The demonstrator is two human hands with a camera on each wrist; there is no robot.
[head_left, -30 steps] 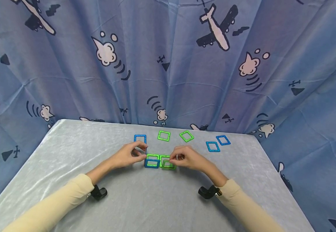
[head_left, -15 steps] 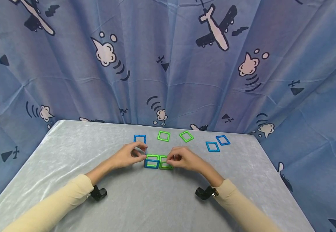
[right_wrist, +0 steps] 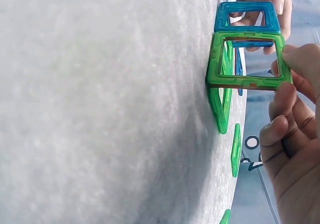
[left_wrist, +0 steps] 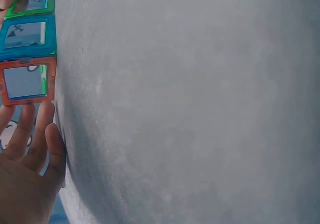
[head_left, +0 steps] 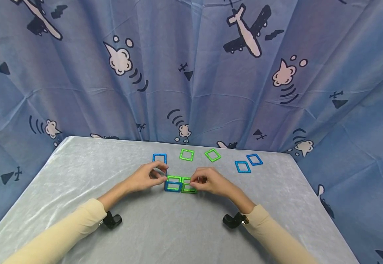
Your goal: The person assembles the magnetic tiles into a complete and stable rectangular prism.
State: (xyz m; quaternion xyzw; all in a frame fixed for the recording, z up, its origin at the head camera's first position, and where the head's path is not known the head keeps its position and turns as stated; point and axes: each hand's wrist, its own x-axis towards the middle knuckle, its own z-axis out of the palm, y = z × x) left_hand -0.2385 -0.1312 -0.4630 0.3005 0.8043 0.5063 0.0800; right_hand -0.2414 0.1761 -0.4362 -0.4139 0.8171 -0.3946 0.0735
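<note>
Tabletop (head_left: 175, 227) grey, airplane curtain (head_left: 204, 69), right hand (head_left: 212, 179) pinching green frame (right_wrist: 248, 81), left hand (head_left: 145, 176), grip unclear

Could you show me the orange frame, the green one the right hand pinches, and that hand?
Orange frame (left_wrist: 51, 81): left wrist view, on its right bar.
Pinched green frame (right_wrist: 250, 80): right wrist view, on its lower bar.
Right hand (head_left: 214, 179): head view, on the back of the hand.
</note>
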